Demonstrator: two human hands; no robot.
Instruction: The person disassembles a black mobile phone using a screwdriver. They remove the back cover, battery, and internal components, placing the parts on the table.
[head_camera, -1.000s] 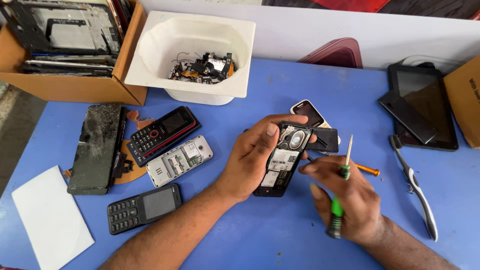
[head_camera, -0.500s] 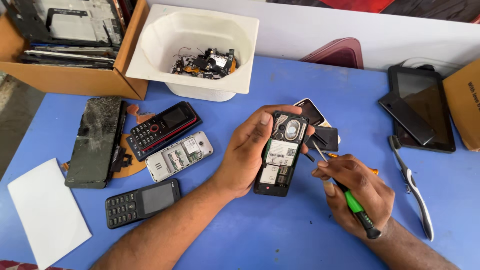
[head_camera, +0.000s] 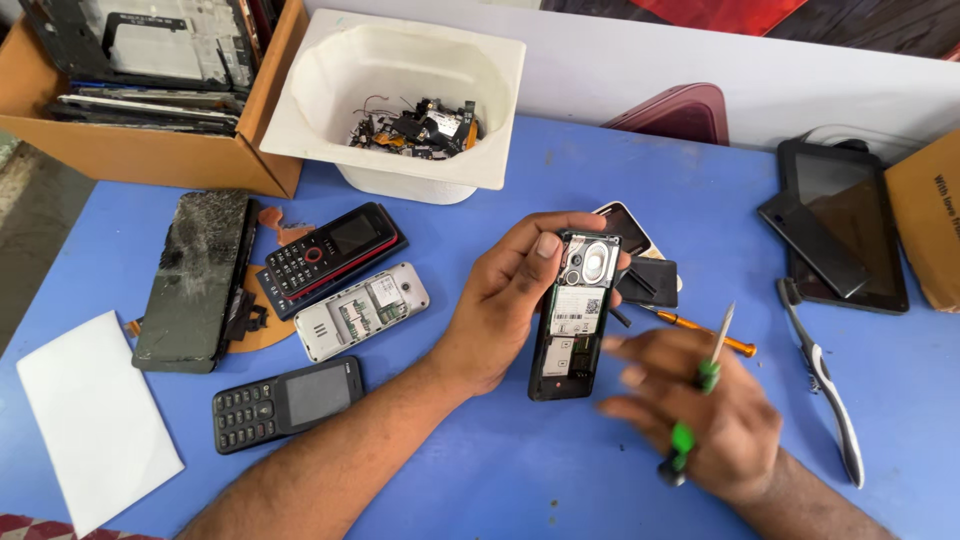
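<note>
- You are holding an opened phone (head_camera: 573, 315) with its back cover off, its insides facing up toward you, just above the blue table (head_camera: 500, 470) near the middle.
- Your left hand (head_camera: 510, 300) is gripping that phone along its left edge, with the thumb pressing near its top corner and the fingers wrapping behind it.
- Your right hand (head_camera: 700, 410) is showing blurred just to the right of the phone; it is closing around a green-handled screwdriver (head_camera: 700, 385), whose metal tip is pointing up and away from the phone.
- Behind the phone, a black cover piece (head_camera: 650, 282) and a white-edged phone (head_camera: 625, 222) are lying together, and an orange-handled tool (head_camera: 715, 335) is resting beside them.
- To your left, a silver phone back (head_camera: 360, 312), a red-and-black keypad phone (head_camera: 325, 255), a black keypad phone (head_camera: 285, 403) and a cracked screen panel (head_camera: 195, 280) are lying apart.
- Farther back, a white tub (head_camera: 330, 130) is holding small parts, next to a cardboard box (head_camera: 140, 155).
- On your right, a tablet (head_camera: 850, 215) and a toothbrush (head_camera: 825, 385) are lying.
</note>
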